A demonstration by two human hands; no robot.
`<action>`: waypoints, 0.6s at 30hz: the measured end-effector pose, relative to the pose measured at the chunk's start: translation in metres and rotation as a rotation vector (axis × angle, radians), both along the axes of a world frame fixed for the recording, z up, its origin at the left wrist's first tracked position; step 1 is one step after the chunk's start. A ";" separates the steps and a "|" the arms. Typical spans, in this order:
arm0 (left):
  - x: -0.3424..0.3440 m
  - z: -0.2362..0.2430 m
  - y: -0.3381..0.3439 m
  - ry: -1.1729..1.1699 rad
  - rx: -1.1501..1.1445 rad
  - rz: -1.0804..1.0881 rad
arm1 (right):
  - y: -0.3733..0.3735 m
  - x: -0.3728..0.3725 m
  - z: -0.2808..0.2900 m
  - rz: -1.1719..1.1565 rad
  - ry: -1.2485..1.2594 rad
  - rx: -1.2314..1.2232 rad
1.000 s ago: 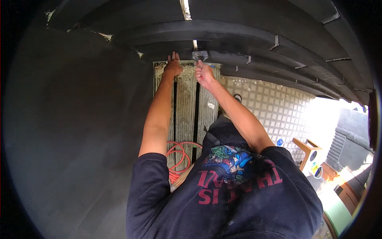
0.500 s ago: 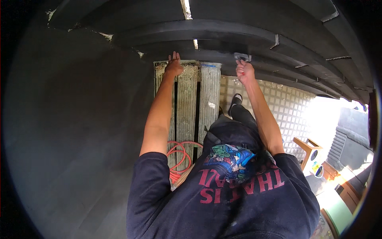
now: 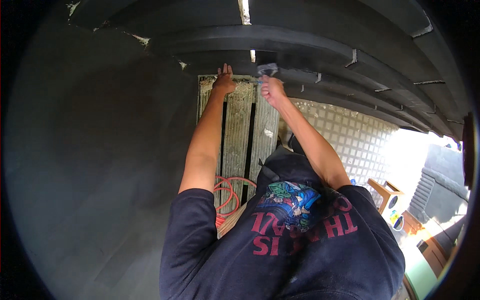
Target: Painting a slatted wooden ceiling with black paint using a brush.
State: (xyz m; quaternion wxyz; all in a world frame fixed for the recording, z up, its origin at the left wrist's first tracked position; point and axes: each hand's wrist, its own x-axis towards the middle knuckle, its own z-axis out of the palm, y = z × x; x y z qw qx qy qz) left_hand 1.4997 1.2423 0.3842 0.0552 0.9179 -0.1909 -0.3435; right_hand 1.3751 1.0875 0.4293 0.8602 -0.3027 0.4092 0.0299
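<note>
Flat tool, scraper or brush, too blurry to call, up by dark ribbed wall, just beyond your right hand, which is wrapped around it. Head runs wide side to side, just right of pale gap. Your left hand farther off to left, fingers stretched out, nothing gripped. Wall looks matte, curvy. Nearer you: weathered grooved planks, loopy red hose. Small-square tiled floor off right.

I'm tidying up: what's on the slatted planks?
A looped red hose, a whitish patch and pale residue show on the planks; the dark shirt hides anything nearer.
</note>
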 end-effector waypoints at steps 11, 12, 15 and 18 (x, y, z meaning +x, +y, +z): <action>0.002 -0.005 -0.003 -0.025 0.022 0.014 | 0.012 0.025 0.009 -0.047 -0.045 0.361; 0.001 -0.003 -0.002 -0.023 0.022 0.018 | 0.012 0.022 0.015 -0.078 -0.031 0.284; -0.005 -0.001 0.001 0.008 0.012 0.051 | 0.017 0.006 0.034 -0.060 -0.119 0.212; -0.005 0.003 0.000 0.009 -0.009 0.077 | 0.023 -0.019 0.048 0.006 -0.167 0.114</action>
